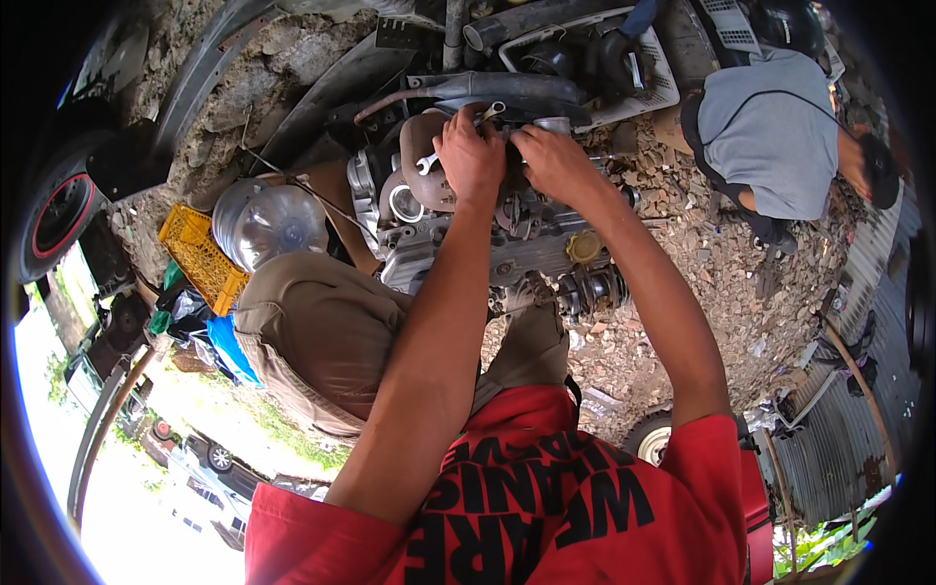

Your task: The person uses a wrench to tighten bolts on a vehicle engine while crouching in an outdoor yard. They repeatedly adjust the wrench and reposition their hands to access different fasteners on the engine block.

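Note:
My left hand (pixel 473 161) is closed around a wrench at the far side of an engine (pixel 468 252). The wrench's open jaw (pixel 426 164) sticks out on the left of the hand, and a ring end (pixel 495 111) shows beyond the fingers. Whether both ends belong to one wrench is hidden by the hand. Just to the right, my right hand (pixel 558 164) has its fingers bent and pressed together against the engine's far side. What they pinch is hidden. A rounded, rusty brown metal part (pixel 419 146) of the engine lies beside my left hand.
On the engine's near side is a yellowish cap (pixel 584 248). A large clear plastic bottle (pixel 281 226) and a yellow crate (pixel 203 255) stand at left. Behind lies a white crate (pixel 663 86) of dark parts. A person in grey (pixel 770 132) is at far right, over rubble.

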